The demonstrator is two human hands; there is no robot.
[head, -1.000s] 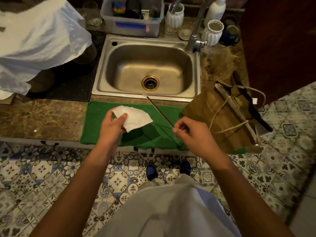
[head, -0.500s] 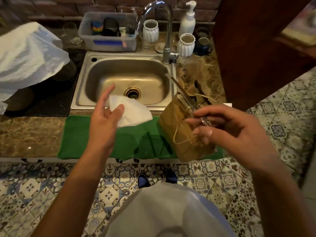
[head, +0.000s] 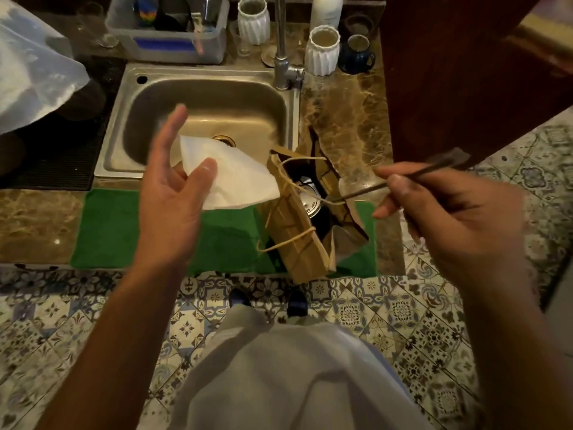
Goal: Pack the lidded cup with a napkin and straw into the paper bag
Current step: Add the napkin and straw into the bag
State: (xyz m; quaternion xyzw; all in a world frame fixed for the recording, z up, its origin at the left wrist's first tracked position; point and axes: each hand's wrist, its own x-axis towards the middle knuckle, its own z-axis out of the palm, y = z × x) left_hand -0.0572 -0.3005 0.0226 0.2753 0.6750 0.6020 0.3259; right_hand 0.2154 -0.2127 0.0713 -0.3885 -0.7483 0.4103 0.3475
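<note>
Napkin (head: 231,176) sits pinched under the left hand (head: 169,209) thumb; right hand (head: 449,218) fingers pinch the straw (head: 403,178), tip inside the paper bag (head: 294,240) above the cup (head: 308,198).

Both forearms bare, no sleeves visible. Left hand (head: 173,193) and right hand (head: 446,212) bare. Pale grey garment (head: 279,377) at torso; dark shoes (head: 297,302).
</note>
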